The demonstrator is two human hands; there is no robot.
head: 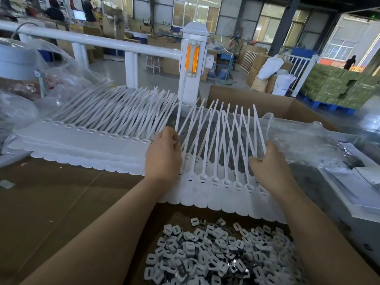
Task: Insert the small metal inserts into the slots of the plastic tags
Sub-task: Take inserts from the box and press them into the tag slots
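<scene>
A person works at a cardboard-covered table (51, 202), both bare forearms reaching forward over it. Directly under the hands lies a strip of white plastic tags (218, 190), joined side by side with their scalloped lower edges toward the person and their thin straps fanning upward and crossing one another. The left hand (163, 156) sits at the left end of this strip, fingers curled in and pinching one of the straps near its base; the strap it holds rises almost straight up in front of the white railing post (192, 64). The right hand (269, 163) is at the right end of the strip, fingers curled around the outermost straps, with the thumb pointing left across the tags. Whether either hand also holds a metal piece cannot be told, since the fingertips are turned away from the camera. A second, longer strip of tags (88, 140) lies just to the left and farther back, its straps all leaning to the right in an even row. Nearest the person, at the bottom of the view between the forearms, lies a loose heap of small metal inserts (216, 254), squarish pieces each with a slot in the middle, resting on the cardboard just below the tags. Crumpled clear plastic wrap (304, 140) lies right of the right hand, and an open cardboard box (267, 103) stands behind the straps.
</scene>
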